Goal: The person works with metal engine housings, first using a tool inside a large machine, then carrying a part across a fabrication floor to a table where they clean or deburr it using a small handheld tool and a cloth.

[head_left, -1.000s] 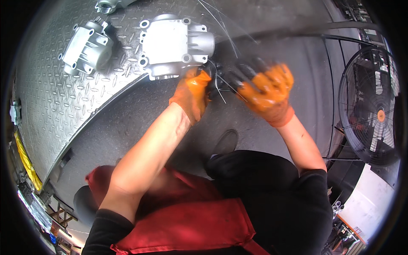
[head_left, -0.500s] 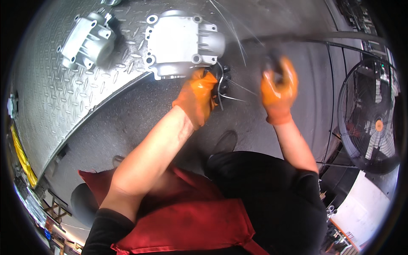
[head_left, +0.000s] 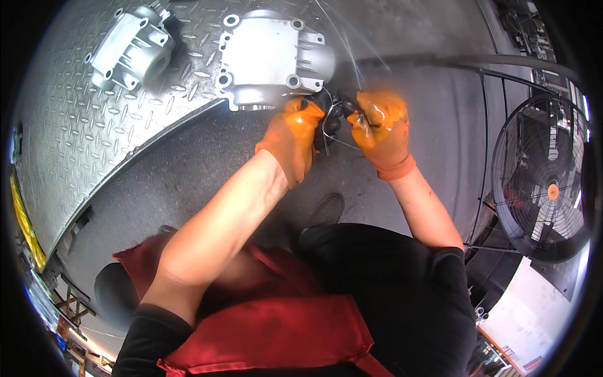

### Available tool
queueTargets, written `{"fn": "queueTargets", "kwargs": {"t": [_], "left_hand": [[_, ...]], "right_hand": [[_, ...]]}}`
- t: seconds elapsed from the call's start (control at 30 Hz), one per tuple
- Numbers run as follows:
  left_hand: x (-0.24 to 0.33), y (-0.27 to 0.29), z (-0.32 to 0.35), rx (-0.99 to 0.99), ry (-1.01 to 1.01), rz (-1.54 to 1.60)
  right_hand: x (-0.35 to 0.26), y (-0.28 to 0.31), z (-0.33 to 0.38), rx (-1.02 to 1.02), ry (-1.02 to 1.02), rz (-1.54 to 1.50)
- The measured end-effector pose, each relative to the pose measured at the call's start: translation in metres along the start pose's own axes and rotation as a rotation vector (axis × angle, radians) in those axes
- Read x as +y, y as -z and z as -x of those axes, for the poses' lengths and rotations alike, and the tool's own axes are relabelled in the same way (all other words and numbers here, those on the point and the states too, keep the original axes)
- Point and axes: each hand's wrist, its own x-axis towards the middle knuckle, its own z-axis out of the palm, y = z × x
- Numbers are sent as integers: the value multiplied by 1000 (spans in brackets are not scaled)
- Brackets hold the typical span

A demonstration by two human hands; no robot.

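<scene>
A silver cast-metal housing (head_left: 260,58) with bolt holes and ribs lies on the plate. Close below its lower right corner, my left hand (head_left: 290,135), in an orange glove, is closed; what its fingers grip is hidden. Just right of it, my right hand (head_left: 382,129), also gloved in orange and slightly blurred, is curled closed at a small dark thing whose kind I cannot make out. Between the two hands sits a black, lumpy thing (head_left: 331,122), partly covered by the gloves. Thin pale strands (head_left: 343,142) stick out around it.
A second silver housing (head_left: 130,51) rests farther left on the metal tread plate (head_left: 113,125), whose curved edge runs toward me. At right stands a large black fan (head_left: 544,179) beside dark rails. A blurred dark bar or hose (head_left: 502,60) crosses the upper right.
My right hand has moved left, close to the black thing and my left hand, and its fingers have curled in. The left hand has stayed nearly in place.
</scene>
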Motion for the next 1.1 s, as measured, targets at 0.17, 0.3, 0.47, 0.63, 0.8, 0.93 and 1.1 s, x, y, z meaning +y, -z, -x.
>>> {"fn": "queueTargets", "kwargs": {"t": [0.17, 0.3, 0.47, 0.63, 0.8, 0.93, 1.1], "left_hand": [[0, 4, -6, -37, -30, -36], [0, -2, -1, 30, -123, -71], [1, 0, -5, 53, -99, -93], [1, 3, -5, -19, -98, -82], [-1, 3, -8, -15, -51, -78], [-2, 9, -12, -35, -70, -61], [-5, 22, -27, -121, 39, 0]], "right_hand": [[-13, 10, -8, 25, 77, 357], [-17, 8, -8, -29, 122, 376], [-10, 7, -10, -56, 168, 320], [-12, 3, -12, -58, 169, 276], [-19, -11, 0, -74, -323, -178], [-7, -1, -17, -307, -1019, -734], [-2, -3, 11, 16, -383, -286]]}}
